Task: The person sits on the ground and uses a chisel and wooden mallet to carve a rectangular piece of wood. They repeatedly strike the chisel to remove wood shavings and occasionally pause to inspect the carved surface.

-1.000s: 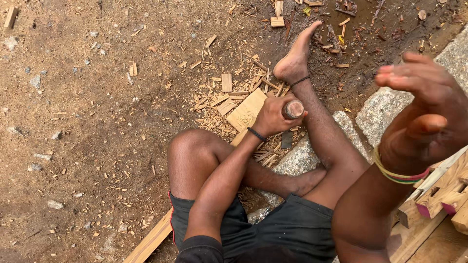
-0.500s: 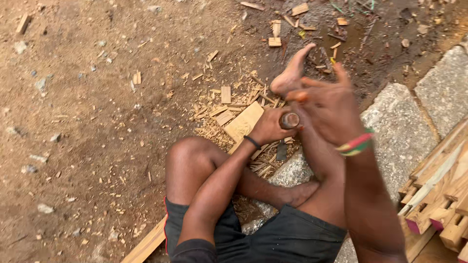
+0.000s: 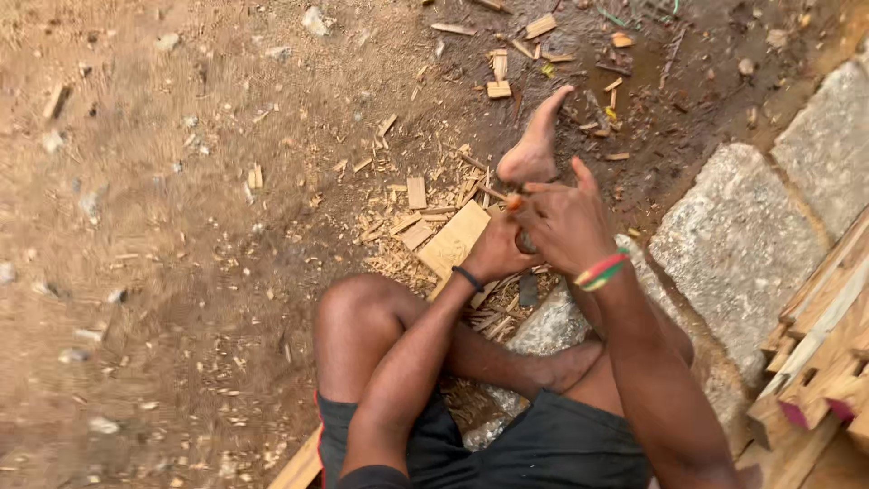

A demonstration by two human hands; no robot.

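Wood chips and pale offcuts (image 3: 416,192) littered the reddish dirt around a seated person in dark shorts (image 3: 543,453). The left hand (image 3: 496,254), a black band at its wrist, was clenched around a short round wooden piece (image 3: 525,241), most of which was hidden between the two hands, in front of the bent knee and just below the outstretched bare foot (image 3: 534,149). The right hand (image 3: 566,222), with a striped red, yellow and green wristband (image 3: 602,270), lay over the top of that piece, its fingers curled and spread; whether it truly gripped the piece or only rested on it could not be told. A flat wooden board (image 3: 453,240) lay on the ground touching the left hand's far side. Grey stone blocks (image 3: 738,235) sat to the right, and stacked wooden parts (image 3: 828,353) with red-painted ends lay beside them.
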